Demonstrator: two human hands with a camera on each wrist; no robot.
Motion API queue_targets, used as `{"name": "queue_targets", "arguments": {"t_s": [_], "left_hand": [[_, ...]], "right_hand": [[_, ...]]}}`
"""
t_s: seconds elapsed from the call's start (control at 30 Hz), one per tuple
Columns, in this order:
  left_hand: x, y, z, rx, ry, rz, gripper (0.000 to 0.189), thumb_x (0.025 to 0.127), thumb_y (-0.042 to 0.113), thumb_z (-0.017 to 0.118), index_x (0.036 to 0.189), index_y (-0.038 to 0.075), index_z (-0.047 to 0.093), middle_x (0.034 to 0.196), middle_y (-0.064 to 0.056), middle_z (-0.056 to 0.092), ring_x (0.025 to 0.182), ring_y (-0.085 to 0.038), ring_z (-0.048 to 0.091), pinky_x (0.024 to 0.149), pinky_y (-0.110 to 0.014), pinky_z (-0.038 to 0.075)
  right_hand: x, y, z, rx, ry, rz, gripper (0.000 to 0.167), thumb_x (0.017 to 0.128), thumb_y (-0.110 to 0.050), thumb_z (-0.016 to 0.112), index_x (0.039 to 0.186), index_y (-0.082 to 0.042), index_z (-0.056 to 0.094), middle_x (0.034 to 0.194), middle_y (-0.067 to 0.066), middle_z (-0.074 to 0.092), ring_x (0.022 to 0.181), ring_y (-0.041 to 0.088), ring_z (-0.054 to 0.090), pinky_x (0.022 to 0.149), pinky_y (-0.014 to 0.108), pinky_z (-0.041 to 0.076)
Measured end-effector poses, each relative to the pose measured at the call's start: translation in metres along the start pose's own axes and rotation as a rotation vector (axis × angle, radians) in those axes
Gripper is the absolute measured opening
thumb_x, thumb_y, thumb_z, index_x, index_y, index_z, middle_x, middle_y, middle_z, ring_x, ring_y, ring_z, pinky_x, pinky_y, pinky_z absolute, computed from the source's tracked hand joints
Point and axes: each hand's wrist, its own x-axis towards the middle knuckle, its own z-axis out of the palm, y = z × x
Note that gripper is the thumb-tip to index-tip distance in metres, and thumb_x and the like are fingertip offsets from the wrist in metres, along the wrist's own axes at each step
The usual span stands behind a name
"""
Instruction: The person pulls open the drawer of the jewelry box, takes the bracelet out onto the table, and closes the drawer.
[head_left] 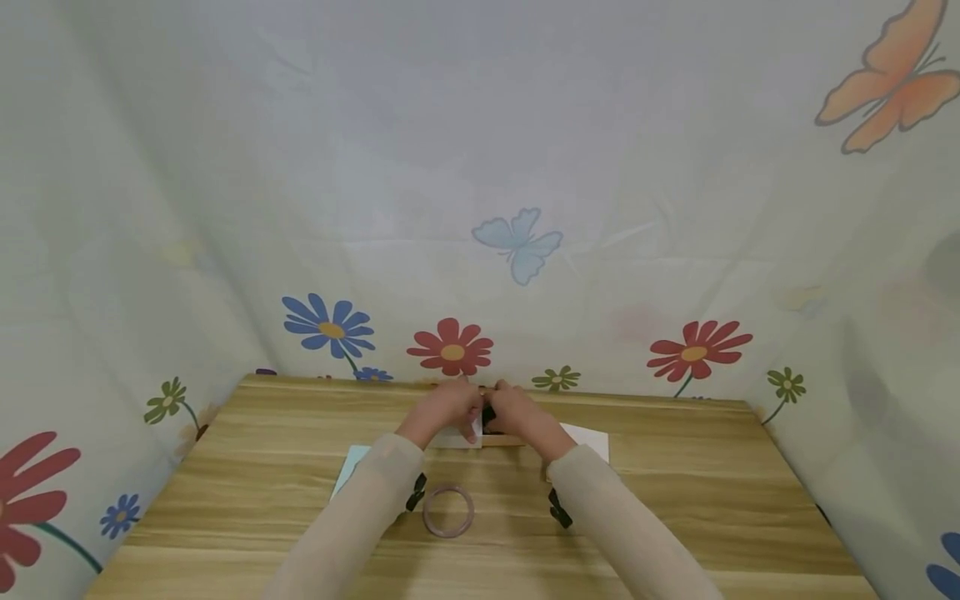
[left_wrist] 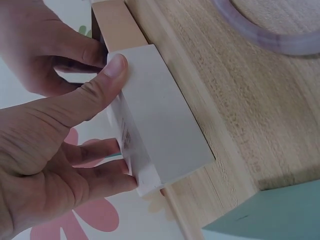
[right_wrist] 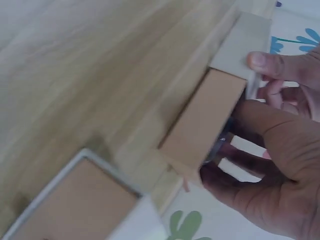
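A small white box sleeve lies at the table's far edge, with a brown inner tray sticking out of its right end. My left hand holds the sleeve, thumb on its near face and fingers at the far side. My right hand grips the tray at its open side, and some of its fingers reach inside. Something dark and shiny shows in the tray by those fingers; its kind is unclear.
A pinkish-purple bangle lies on the wooden table nearer me. A pale blue flat-sided thing is to the left, partly behind my sleeve. Another white box with a brown inside stands to the right. A flowered curtain hangs behind.
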Motion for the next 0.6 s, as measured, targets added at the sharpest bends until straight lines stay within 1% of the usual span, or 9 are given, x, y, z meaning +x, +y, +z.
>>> {"name": "queue_targets", "arguments": {"t_s": [0.1, 0.17, 0.27, 0.33, 0.4, 0.47, 0.5, 0.6], "left_hand": [[-0.002, 0.0, 0.0, -0.014, 0.009, 0.005, 0.058, 0.074, 0.03, 0.092, 0.051, 0.012, 0.042, 0.048, 0.004, 0.03, 0.057, -0.013, 0.032, 0.052, -0.027, 0.026], [-0.002, 0.0, 0.0, -0.015, 0.009, 0.004, 0.06, 0.074, 0.03, 0.092, 0.051, 0.013, 0.04, 0.047, 0.004, 0.028, 0.058, -0.013, 0.032, 0.053, -0.027, 0.026], [-0.001, 0.001, 0.002, -0.015, 0.01, -0.009, 0.058, 0.074, 0.029, 0.093, 0.051, 0.014, 0.042, 0.048, 0.005, 0.03, 0.06, -0.013, 0.033, 0.054, -0.028, 0.027], [0.0, 0.002, 0.001, -0.015, 0.003, -0.025, 0.055, 0.074, 0.028, 0.093, 0.052, 0.014, 0.045, 0.049, 0.005, 0.032, 0.061, -0.014, 0.034, 0.055, -0.028, 0.029], [0.001, 0.002, 0.001, -0.014, 0.0, -0.033, 0.051, 0.074, 0.028, 0.094, 0.053, 0.013, 0.049, 0.05, 0.005, 0.036, 0.061, -0.014, 0.035, 0.055, -0.028, 0.029], [0.001, 0.002, 0.0, -0.016, -0.001, -0.044, 0.045, 0.073, 0.027, 0.094, 0.056, 0.012, 0.055, 0.053, 0.005, 0.04, 0.063, -0.015, 0.037, 0.056, -0.029, 0.031], [0.002, 0.002, 0.0, -0.019, -0.003, -0.047, 0.041, 0.073, 0.027, 0.094, 0.058, 0.012, 0.058, 0.054, 0.005, 0.043, 0.063, -0.015, 0.038, 0.057, -0.029, 0.032], [0.002, 0.001, 0.0, -0.032, 0.0, -0.049, 0.031, 0.072, 0.026, 0.095, 0.066, 0.013, 0.067, 0.06, 0.005, 0.052, 0.065, -0.015, 0.042, 0.059, -0.029, 0.035]], "right_hand": [[0.002, -0.004, -0.006, -0.027, -0.05, -0.001, 0.023, 0.087, -0.012, 0.08, 0.11, -0.011, 0.075, 0.095, 0.009, 0.066, 0.089, 0.025, 0.058, 0.081, 0.04, 0.05], [0.004, -0.006, -0.009, -0.043, -0.087, 0.006, 0.017, 0.087, -0.011, 0.08, 0.104, -0.009, 0.075, 0.094, 0.008, 0.068, 0.089, 0.024, 0.06, 0.081, 0.039, 0.05], [0.005, -0.008, -0.013, -0.04, -0.129, 0.025, 0.009, 0.088, -0.01, 0.078, 0.096, -0.008, 0.073, 0.092, 0.008, 0.069, 0.084, 0.021, 0.059, 0.078, 0.036, 0.05], [0.004, -0.01, -0.016, -0.013, -0.149, 0.042, 0.007, 0.09, -0.011, 0.077, 0.089, -0.008, 0.071, 0.089, 0.007, 0.068, 0.078, 0.02, 0.055, 0.073, 0.035, 0.046], [0.004, -0.011, -0.018, 0.01, -0.163, 0.059, 0.012, 0.091, -0.012, 0.076, 0.083, -0.008, 0.068, 0.085, 0.006, 0.066, 0.074, 0.018, 0.05, 0.069, 0.034, 0.042], [0.005, -0.012, -0.019, 0.016, -0.176, 0.077, 0.015, 0.091, -0.014, 0.077, 0.081, -0.01, 0.066, 0.085, 0.005, 0.065, 0.072, 0.017, 0.048, 0.069, 0.033, 0.04], [0.005, -0.013, -0.019, 0.021, -0.18, 0.086, 0.016, 0.09, -0.014, 0.077, 0.08, -0.01, 0.066, 0.086, 0.005, 0.065, 0.073, 0.016, 0.048, 0.068, 0.033, 0.04], [0.007, -0.014, -0.018, 0.012, -0.173, 0.102, 0.015, 0.088, -0.015, 0.08, 0.082, -0.011, 0.066, 0.09, 0.005, 0.068, 0.074, 0.015, 0.051, 0.069, 0.032, 0.044]]}}
